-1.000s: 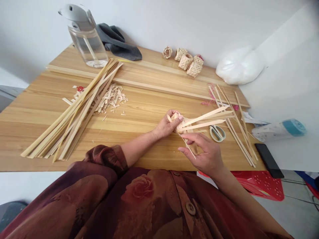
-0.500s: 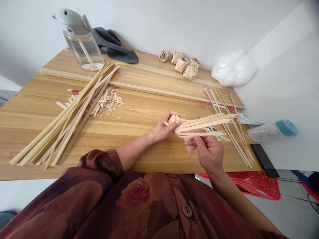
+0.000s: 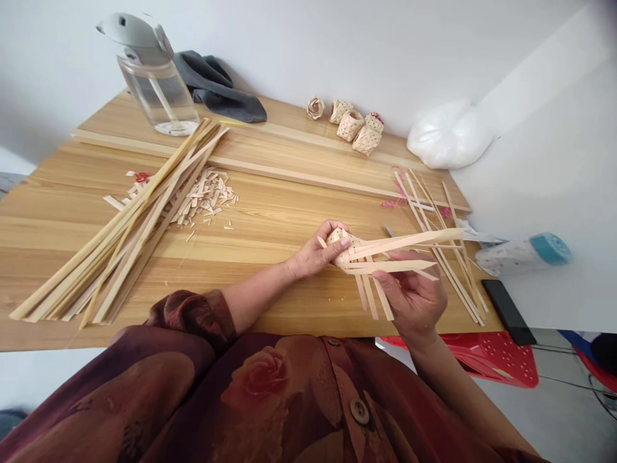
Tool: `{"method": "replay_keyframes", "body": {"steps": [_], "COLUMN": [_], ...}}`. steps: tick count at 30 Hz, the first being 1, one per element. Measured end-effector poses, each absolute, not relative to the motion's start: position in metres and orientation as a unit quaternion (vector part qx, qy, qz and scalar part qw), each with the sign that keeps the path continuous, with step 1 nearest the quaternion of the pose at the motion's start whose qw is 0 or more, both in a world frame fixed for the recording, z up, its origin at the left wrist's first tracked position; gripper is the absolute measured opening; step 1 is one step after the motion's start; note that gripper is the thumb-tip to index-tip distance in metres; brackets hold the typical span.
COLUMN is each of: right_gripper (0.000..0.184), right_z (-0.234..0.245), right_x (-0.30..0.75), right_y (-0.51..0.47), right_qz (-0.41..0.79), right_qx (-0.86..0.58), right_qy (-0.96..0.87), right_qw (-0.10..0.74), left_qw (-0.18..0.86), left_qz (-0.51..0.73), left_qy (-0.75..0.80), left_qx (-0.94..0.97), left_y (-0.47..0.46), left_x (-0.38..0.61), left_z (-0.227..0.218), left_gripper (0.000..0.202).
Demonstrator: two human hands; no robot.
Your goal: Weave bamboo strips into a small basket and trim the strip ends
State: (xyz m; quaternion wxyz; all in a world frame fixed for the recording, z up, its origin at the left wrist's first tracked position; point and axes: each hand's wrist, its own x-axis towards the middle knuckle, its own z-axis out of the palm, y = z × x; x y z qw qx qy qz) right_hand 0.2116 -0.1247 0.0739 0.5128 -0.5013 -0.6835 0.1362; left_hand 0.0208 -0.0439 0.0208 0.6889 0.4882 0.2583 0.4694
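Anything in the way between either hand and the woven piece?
Nothing visible. The left hand grips the woven piece directly; the right hand is among its loose strips, which partly hide that hand.

The honey-brown wooden table (image 3: pixel 274 209) has streaky grain. The woven piece of flat strips (image 3: pixel 355 247) is pale cream, checked with dark specks, like the small box-shaped baskets (image 3: pixel 367 140) near the table's back edge. The slab-shaped phone (image 3: pixel 508 312) at the front right corner is plain black. The maroon buttoned shirt (image 3: pixel 263 379) bears a red rose.

craft wkspace, wood tbl (image 3: pixel 270 235), strip bundle (image 3: pixel 137 225), scraps (image 3: pixel 207 193), sm. baskets (image 3: pixel 350 128)
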Motion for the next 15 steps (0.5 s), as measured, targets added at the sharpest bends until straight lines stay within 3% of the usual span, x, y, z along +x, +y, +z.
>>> {"method": "replay_keyframes", "body": {"steps": [4, 15], "right_gripper": [0.034, 0.027], "right_z": [0.081, 0.1], "right_x": [0.215, 0.213], "right_y": [-0.124, -0.131], "right_qz": [0.001, 0.065], "right_qx": [-0.445, -0.423], "right_qy": [-0.734, -0.77], "right_qw": [0.514, 0.474], "left_qw": [0.699, 0.751], "left_qz": [0.466, 0.427], "left_qy": [0.25, 0.2], "left_qx": [0.481, 0.462], "left_y": [-0.046, -0.049], "left_x": [0.021, 0.02], "left_z": [0.024, 0.026], "left_gripper": [0.061, 0.061]}}
